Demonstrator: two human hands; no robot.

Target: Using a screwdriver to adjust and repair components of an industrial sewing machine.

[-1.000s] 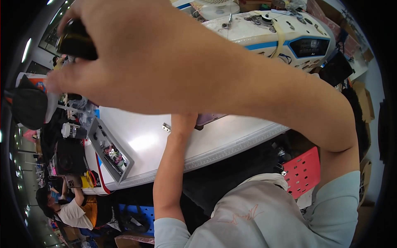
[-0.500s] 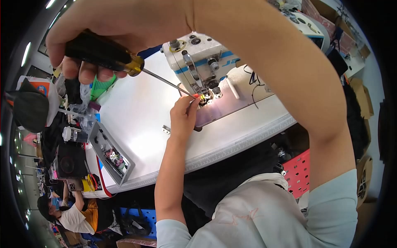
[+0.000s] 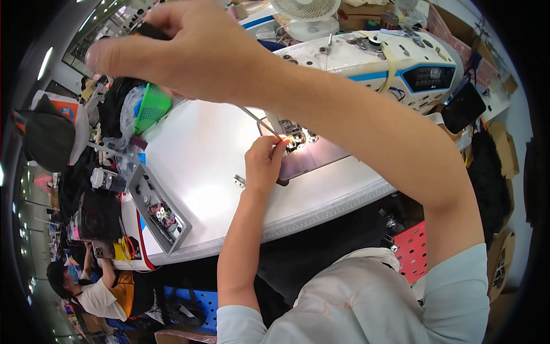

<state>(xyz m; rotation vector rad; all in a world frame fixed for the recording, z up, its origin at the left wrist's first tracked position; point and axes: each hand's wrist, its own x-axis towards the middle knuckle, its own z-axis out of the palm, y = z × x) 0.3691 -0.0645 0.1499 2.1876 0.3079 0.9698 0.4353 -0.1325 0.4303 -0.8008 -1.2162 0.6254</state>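
Note:
At the upper left my right hand (image 3: 197,54) is wrapped round the dark handle of a screwdriver (image 3: 258,118); most of the handle is hidden by the hand. The thin metal shaft slants down to my left hand (image 3: 262,166), whose thumb and forefinger pinch its lower end. Those fingertips are beside the lit needle area of a white and blue sewing machine (image 3: 366,49), over its opened bed. The exact spot where the tip rests is hidden by the fingers. My right forearm crosses in front of the machine head and covers part of it.
A grey tray (image 3: 179,243) with bobbins and small parts lies on the white table (image 3: 189,155) at the left. A small metal part (image 3: 239,181) is near my left wrist. Behind are a green basket (image 3: 152,108) and a fan (image 3: 306,8). Another person (image 3: 103,298) sits at lower left.
The view has shifted, bringing the fan and the machine's control panel into sight. My right hand has turned and risen, so the screwdriver handle is mostly hidden. My left hand stays at the needle area.

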